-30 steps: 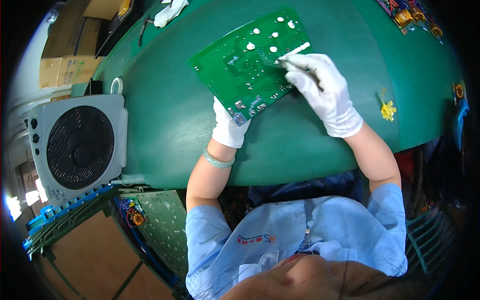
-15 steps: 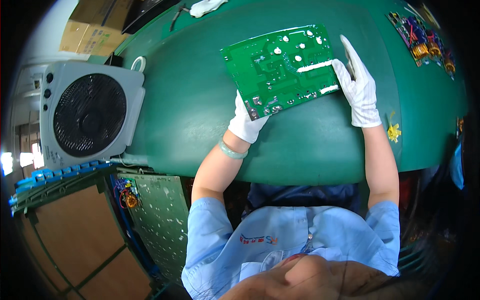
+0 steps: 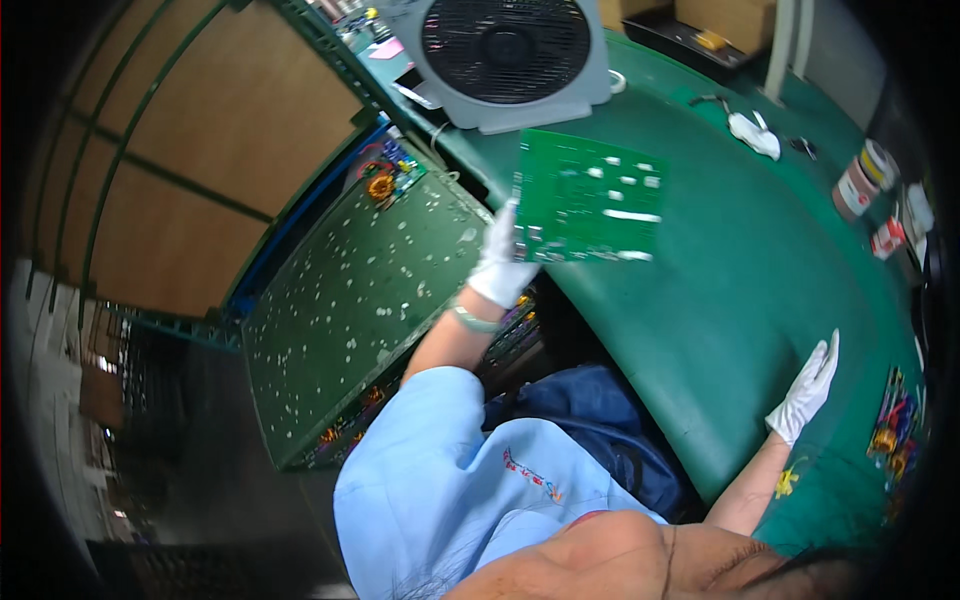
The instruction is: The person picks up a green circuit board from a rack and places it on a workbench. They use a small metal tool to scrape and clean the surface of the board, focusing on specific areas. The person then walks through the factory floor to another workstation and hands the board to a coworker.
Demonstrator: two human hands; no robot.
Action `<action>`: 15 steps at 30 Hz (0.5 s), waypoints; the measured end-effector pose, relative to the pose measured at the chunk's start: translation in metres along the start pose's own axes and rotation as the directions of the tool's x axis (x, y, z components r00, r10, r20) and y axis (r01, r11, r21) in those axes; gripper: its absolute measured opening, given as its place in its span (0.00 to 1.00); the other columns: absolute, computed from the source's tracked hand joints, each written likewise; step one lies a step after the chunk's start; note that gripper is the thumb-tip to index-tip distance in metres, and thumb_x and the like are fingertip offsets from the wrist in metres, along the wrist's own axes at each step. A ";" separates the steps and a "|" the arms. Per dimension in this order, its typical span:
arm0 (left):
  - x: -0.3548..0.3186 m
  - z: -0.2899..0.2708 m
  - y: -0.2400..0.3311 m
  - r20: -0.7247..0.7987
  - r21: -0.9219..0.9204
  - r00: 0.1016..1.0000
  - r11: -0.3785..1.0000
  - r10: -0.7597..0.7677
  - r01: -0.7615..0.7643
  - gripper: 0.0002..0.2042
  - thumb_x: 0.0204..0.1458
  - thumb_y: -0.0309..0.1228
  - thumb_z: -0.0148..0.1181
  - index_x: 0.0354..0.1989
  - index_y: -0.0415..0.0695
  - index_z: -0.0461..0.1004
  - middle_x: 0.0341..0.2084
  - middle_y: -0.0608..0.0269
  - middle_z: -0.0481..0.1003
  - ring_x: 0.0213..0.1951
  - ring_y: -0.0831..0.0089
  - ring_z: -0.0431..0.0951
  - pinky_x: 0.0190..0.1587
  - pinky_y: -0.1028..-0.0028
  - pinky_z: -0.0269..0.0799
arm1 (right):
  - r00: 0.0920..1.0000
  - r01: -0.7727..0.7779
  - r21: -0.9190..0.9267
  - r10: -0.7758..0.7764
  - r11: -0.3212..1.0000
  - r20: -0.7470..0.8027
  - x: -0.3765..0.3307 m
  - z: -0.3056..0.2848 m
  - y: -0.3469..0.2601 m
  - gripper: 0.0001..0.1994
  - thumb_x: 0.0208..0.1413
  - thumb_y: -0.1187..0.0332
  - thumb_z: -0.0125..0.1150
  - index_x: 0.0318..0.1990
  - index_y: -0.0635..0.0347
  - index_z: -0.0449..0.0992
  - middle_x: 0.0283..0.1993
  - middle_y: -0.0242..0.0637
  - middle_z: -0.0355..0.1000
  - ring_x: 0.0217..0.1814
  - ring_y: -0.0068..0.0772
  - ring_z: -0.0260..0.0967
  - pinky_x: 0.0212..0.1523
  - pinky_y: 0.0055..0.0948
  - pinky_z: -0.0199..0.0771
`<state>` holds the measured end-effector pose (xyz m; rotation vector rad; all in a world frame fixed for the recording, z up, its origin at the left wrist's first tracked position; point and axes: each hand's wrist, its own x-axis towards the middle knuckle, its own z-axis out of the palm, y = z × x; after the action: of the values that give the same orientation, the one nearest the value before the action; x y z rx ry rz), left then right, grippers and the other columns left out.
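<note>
My gloved left hand grips a green circuit board by its lower left edge. The board is held up near the left edge of the green table, its soldered face in view with white blobs and a white strip on it. Part of my left fingers is hidden behind the board. Far from the board, my gloved right hand is over the right part of the table, its fingers stretched out and nothing in it.
A box fan stands beyond the board. Left of the table is a green, white-specked surface bearing a board with a copper coil. Farther right are a jar, a white cloth item and populated boards.
The view has swung left. My left hand has carried the circuit board toward the specked surface, while my right hand has come away from the board's right edge.
</note>
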<state>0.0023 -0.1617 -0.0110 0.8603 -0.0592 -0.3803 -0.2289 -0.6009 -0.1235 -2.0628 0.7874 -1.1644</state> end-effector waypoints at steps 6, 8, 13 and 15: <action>-0.043 -0.134 0.135 -0.066 0.970 0.730 0.215 0.680 -0.113 0.16 0.50 0.39 0.72 0.37 0.38 0.79 0.30 0.65 0.80 0.31 0.81 0.78 0.35 0.76 0.75 | 0.993 0.099 -0.152 -0.089 0.983 0.072 -0.014 0.033 0.005 0.19 0.68 0.64 0.52 0.61 0.63 0.69 0.61 0.43 0.72 0.61 0.35 0.71 0.63 0.29 0.68; -0.056 -0.157 0.156 0.033 0.975 0.701 -0.177 0.712 0.133 0.17 0.47 0.45 0.71 0.34 0.44 0.79 0.26 0.59 0.80 0.28 0.70 0.81 0.32 0.71 0.76 | 0.992 0.109 -0.205 -0.092 0.973 0.088 -0.010 0.033 0.023 0.19 0.68 0.63 0.53 0.61 0.63 0.70 0.61 0.43 0.72 0.61 0.36 0.71 0.62 0.29 0.69; -0.069 -0.335 0.205 0.306 0.647 0.794 -0.727 0.525 0.231 0.16 0.46 0.49 0.69 0.31 0.50 0.77 0.23 0.57 0.77 0.28 0.57 0.79 0.30 0.62 0.75 | 0.971 0.168 -0.354 -0.092 0.920 0.221 -0.016 0.049 0.041 0.20 0.67 0.60 0.54 0.59 0.63 0.71 0.60 0.44 0.72 0.60 0.41 0.72 0.60 0.31 0.70; -0.072 -0.362 0.205 0.271 0.679 0.799 -0.695 0.537 0.237 0.18 0.44 0.50 0.69 0.32 0.49 0.78 0.26 0.56 0.75 0.31 0.57 0.78 0.34 0.61 0.75 | 0.951 0.284 -0.430 -0.194 0.857 0.242 -0.017 0.047 0.053 0.19 0.67 0.60 0.54 0.58 0.63 0.72 0.58 0.45 0.74 0.58 0.42 0.73 0.59 0.32 0.71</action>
<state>0.0703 0.2479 -0.0877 3.0834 -0.2396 0.8398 -0.2048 -0.6101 -0.1921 -2.6909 0.7827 -0.9456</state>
